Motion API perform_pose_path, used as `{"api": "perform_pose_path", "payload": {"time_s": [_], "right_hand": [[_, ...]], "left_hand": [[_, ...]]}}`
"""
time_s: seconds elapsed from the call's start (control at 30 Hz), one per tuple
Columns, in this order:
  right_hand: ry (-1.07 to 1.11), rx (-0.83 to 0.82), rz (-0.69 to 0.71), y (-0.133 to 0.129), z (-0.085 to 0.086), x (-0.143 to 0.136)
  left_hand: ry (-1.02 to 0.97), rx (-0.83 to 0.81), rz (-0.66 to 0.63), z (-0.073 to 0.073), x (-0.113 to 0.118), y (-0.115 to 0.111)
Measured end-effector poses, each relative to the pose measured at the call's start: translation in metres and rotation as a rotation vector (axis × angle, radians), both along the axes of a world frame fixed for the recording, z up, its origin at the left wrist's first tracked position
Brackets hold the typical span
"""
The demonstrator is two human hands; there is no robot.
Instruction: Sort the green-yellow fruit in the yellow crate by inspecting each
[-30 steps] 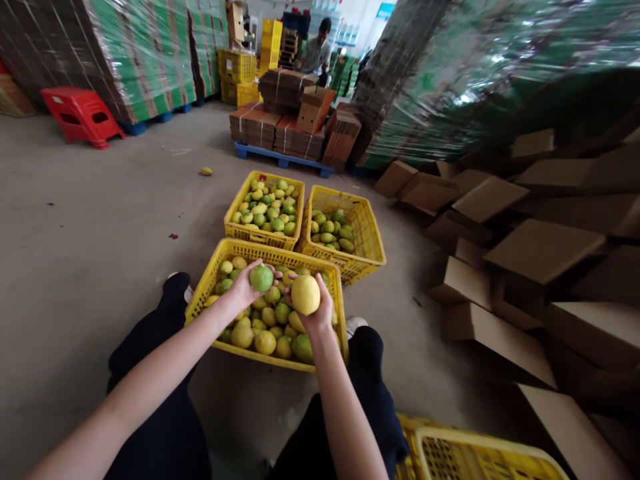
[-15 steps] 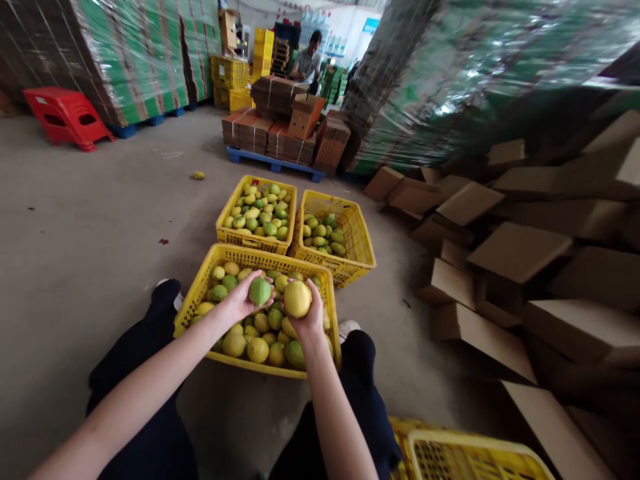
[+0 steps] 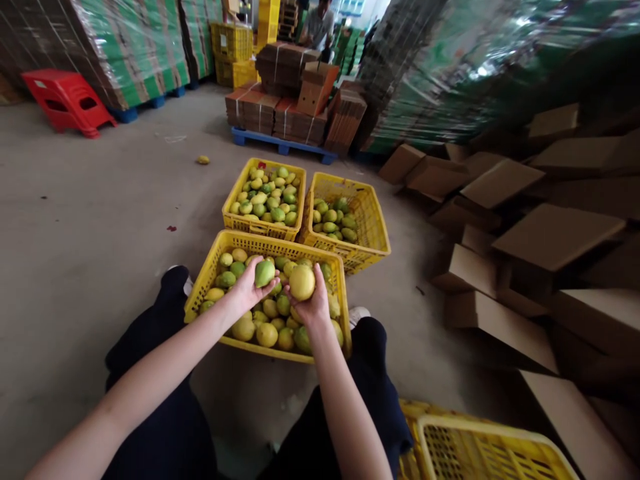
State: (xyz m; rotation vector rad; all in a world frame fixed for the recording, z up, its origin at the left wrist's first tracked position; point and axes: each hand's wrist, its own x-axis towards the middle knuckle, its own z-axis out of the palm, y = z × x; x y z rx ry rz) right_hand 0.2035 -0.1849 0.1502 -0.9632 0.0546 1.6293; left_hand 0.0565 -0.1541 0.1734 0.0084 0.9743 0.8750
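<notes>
My left hand (image 3: 250,285) is closed around a green lemon (image 3: 265,273), its fingers curled under the fruit. In my right hand (image 3: 314,307) rests a larger yellow lemon (image 3: 303,283), gripped between thumb and fingers. Both hands are side by side above the near yellow crate (image 3: 200,293), which is filled with green and yellow lemons. Behind it stand a full yellow crate (image 3: 260,230) of smaller lemons on the left and a partly filled yellow crate (image 3: 373,223) on the right, with green fruit at its left side.
Cardboard boxes (image 3: 555,237) lie heaped on the right. Another yellow crate (image 3: 495,437) sits by my right leg. Flattened cartons (image 3: 250,110) are stacked on a blue pallet (image 3: 283,145) ahead. A red stool (image 3: 67,100) stands far left; one yellow fruit (image 3: 203,160) lies on the floor. A person (image 3: 319,27) is at the back.
The view has tipped down and shifted a little left, so the scene sits higher and further right. The green lemon has turned slightly in my left hand. Both hands keep their fruit.
</notes>
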Motion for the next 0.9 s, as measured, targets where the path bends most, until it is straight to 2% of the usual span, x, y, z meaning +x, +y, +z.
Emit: {"api": "perform_pose_path", "payload": {"time_s": [0.1,0.23,0.33,0.4,0.53,0.67,0.8,0.87,0.9], "right_hand": [[0.009,0.113,-0.007,-0.002,-0.002,0.001],[-0.015,0.252,-0.011,-0.002,-0.009,0.002],[0.006,0.287,0.003,-0.001,-0.01,0.003],[-0.007,0.271,0.007,0.0,-0.009,0.003],[-0.122,0.288,0.085,-0.001,-0.008,-0.003],[-0.274,0.359,0.029,-0.003,-0.008,-0.011],[-0.282,0.334,0.085,-0.003,-0.008,-0.011],[-0.305,0.34,0.091,-0.004,-0.007,-0.009],[-0.364,0.358,0.051,-0.005,-0.006,-0.008]], "left_hand": [[-0.082,-0.028,-0.066,-0.001,-0.003,-0.001],[-0.142,0.004,0.059,-0.001,-0.004,-0.002],[-0.163,0.026,0.08,0.002,-0.004,-0.001],[-0.176,0.04,0.051,0.004,-0.005,0.0],[-0.178,0.067,-0.1,0.006,-0.005,-0.001],[-0.148,0.125,-0.208,0.004,-0.005,0.0],[-0.083,0.201,-0.32,0.001,-0.003,-0.002],[-0.021,0.262,-0.308,0.001,-0.002,-0.005],[0.023,0.314,-0.265,0.002,-0.002,-0.007]]}}
